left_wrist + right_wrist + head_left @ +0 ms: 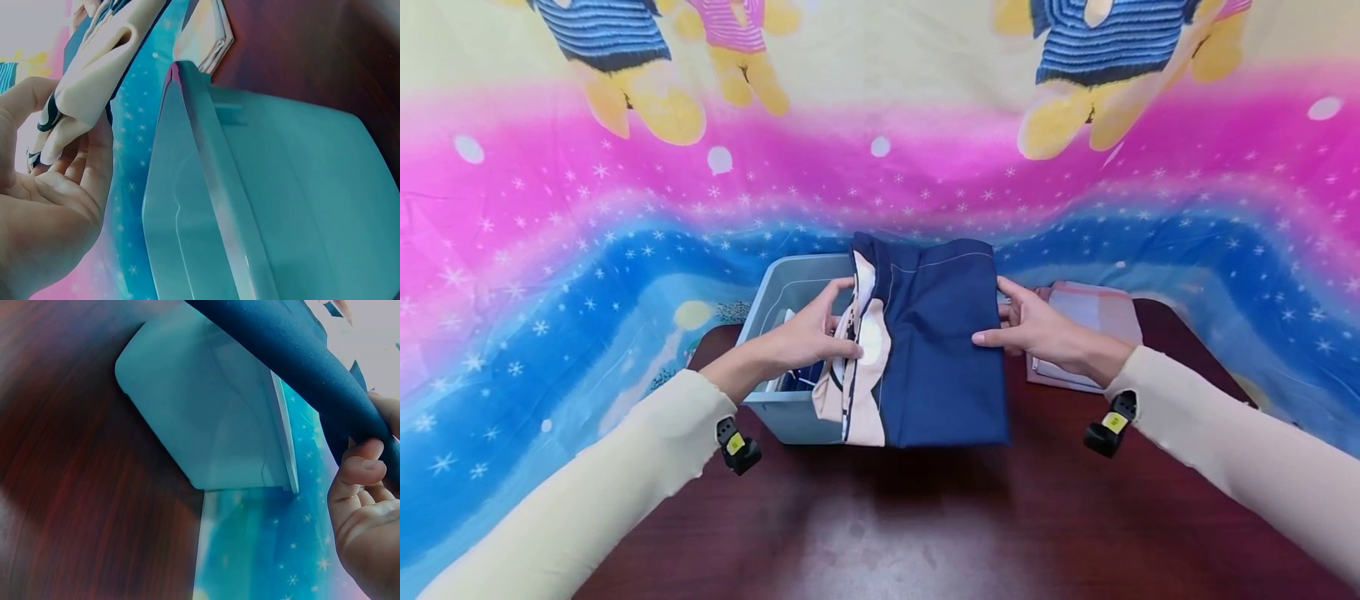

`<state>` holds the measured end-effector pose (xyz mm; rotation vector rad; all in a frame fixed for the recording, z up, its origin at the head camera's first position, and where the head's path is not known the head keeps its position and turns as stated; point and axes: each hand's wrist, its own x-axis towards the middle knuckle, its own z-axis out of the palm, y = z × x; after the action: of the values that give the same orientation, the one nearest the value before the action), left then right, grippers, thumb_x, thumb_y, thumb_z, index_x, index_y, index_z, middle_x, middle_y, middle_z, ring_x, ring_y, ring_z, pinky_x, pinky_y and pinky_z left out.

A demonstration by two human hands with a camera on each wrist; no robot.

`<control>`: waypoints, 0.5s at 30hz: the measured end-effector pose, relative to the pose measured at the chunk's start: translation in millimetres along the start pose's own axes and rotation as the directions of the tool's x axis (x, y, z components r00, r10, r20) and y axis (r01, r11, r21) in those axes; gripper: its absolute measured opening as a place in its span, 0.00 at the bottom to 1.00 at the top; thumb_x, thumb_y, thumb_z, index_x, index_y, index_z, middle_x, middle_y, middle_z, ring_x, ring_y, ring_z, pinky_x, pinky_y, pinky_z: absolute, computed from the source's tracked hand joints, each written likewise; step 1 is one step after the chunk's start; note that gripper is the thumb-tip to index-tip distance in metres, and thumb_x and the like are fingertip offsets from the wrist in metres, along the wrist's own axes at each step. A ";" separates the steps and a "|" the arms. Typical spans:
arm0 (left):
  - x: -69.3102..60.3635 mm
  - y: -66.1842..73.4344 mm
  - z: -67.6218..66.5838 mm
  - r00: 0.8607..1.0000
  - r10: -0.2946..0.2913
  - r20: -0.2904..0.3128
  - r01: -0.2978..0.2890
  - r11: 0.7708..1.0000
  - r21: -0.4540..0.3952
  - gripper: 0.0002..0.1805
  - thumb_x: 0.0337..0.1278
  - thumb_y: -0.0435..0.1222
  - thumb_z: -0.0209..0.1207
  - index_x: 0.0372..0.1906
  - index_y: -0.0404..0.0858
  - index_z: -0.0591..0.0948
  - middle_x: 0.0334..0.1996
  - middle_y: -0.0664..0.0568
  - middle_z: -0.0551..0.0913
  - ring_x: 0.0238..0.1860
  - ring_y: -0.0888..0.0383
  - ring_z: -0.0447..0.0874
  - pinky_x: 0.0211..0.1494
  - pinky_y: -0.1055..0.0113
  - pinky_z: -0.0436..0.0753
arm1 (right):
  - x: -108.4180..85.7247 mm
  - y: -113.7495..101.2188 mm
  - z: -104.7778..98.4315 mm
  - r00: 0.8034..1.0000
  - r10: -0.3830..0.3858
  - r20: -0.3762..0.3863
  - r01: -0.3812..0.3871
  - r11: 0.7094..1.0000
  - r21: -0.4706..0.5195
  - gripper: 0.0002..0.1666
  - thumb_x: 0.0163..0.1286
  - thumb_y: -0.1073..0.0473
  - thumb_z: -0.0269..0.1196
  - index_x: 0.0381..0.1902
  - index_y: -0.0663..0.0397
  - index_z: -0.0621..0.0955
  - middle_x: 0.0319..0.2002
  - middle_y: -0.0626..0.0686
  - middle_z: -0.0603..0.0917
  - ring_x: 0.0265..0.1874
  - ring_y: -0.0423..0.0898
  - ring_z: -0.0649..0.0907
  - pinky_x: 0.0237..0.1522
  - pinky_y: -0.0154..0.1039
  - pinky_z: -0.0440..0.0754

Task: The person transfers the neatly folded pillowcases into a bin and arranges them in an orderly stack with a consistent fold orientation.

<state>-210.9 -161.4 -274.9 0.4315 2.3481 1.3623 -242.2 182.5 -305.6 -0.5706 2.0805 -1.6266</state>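
A folded navy cloth with a cream, dark-patterned strip along its left side is held up between both hands, in front of and partly over a grey-blue plastic bin. My left hand pinches the cream edge, thumb in front and fingers behind. On the opposite side, my right hand grips the navy edge. In the left wrist view the cream layers bulge between thumb and fingers. The right wrist view shows the navy fold in the fingers. The cloth hides the bin's right part.
A pink and grey checked folded cloth lies on the dark brown table at right, partly behind my right hand. Dark blue and white items sit inside the bin. Behind the table hangs a colourful printed curtain.
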 end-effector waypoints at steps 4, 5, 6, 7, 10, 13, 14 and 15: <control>-2.0 -1.8 -6.1 1.000 -0.011 -0.003 0.011 1.000 0.014 0.54 0.61 0.34 0.65 0.80 0.56 0.41 0.59 0.38 0.81 0.51 0.49 0.87 0.53 0.57 0.84 | 4.9 -1.8 4.8 1.000 0.001 -0.010 -0.001 1.000 -0.021 0.56 0.71 0.60 0.66 0.82 0.39 0.43 0.65 0.61 0.77 0.39 0.45 0.83 0.36 0.39 0.77; -2.4 -2.2 -7.5 1.000 -0.011 0.000 0.011 1.000 0.009 0.54 0.61 0.33 0.65 0.80 0.55 0.41 0.58 0.37 0.82 0.48 0.49 0.88 0.51 0.57 0.84 | 5.9 -2.2 5.7 1.000 0.000 -0.013 0.000 1.000 -0.021 0.56 0.71 0.60 0.66 0.82 0.39 0.42 0.65 0.61 0.77 0.35 0.44 0.81 0.34 0.39 0.76; -2.5 -2.9 -8.8 1.000 -0.011 0.001 0.011 1.000 0.005 0.54 0.61 0.32 0.65 0.80 0.55 0.41 0.57 0.38 0.82 0.46 0.50 0.88 0.50 0.57 0.85 | 6.8 -2.9 6.7 1.000 -0.001 -0.016 0.001 1.000 -0.024 0.56 0.71 0.60 0.66 0.82 0.39 0.42 0.65 0.61 0.77 0.33 0.44 0.79 0.33 0.39 0.74; -2.7 -3.2 -10.0 1.000 -0.013 0.003 0.013 1.000 -0.004 0.54 0.61 0.32 0.64 0.80 0.55 0.41 0.55 0.37 0.83 0.42 0.50 0.89 0.48 0.58 0.86 | 7.9 -3.4 7.7 1.000 -0.004 -0.017 0.003 1.000 -0.022 0.56 0.71 0.60 0.66 0.82 0.39 0.42 0.64 0.60 0.78 0.30 0.44 0.78 0.32 0.39 0.73; -3.0 -5.3 -14.5 1.000 -0.013 0.005 0.013 1.000 -0.002 0.54 0.61 0.31 0.64 0.80 0.54 0.41 0.51 0.37 0.85 0.37 0.52 0.88 0.44 0.59 0.85 | 10.6 -5.3 10.5 1.000 -0.019 -0.005 0.019 1.000 -0.011 0.56 0.71 0.61 0.65 0.82 0.39 0.42 0.64 0.62 0.77 0.26 0.44 0.74 0.31 0.39 0.72; -3.8 -7.2 -19.5 1.000 -0.022 0.007 0.022 1.000 -0.007 0.54 0.61 0.31 0.64 0.80 0.55 0.41 0.49 0.38 0.85 0.37 0.52 0.88 0.45 0.59 0.85 | 14.1 -7.0 13.2 1.000 -0.030 0.006 0.030 1.000 -0.001 0.56 0.72 0.62 0.65 0.82 0.38 0.42 0.64 0.62 0.77 0.22 0.45 0.69 0.30 0.39 0.70; -4.1 -8.0 -21.3 1.000 -0.024 0.008 0.024 1.000 -0.006 0.54 0.61 0.31 0.64 0.80 0.55 0.41 0.49 0.39 0.85 0.37 0.52 0.89 0.45 0.58 0.85 | 15.4 -7.6 14.1 0.999 -0.032 0.008 0.032 0.999 -0.001 0.56 0.72 0.62 0.65 0.82 0.37 0.43 0.64 0.62 0.77 0.22 0.45 0.69 0.30 0.39 0.70; -4.5 -8.4 -22.8 1.000 -0.026 0.010 0.026 1.000 -0.009 0.54 0.61 0.31 0.64 0.80 0.55 0.41 0.50 0.40 0.85 0.38 0.52 0.89 0.46 0.58 0.86 | 16.8 -8.0 14.9 0.999 -0.035 0.010 0.035 0.999 -0.004 0.55 0.72 0.62 0.64 0.82 0.37 0.42 0.64 0.61 0.77 0.22 0.45 0.69 0.30 0.39 0.70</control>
<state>-218.4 -184.6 -271.2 0.4030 2.3303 1.3559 -247.0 159.4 -302.5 -0.6187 2.0779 -1.6355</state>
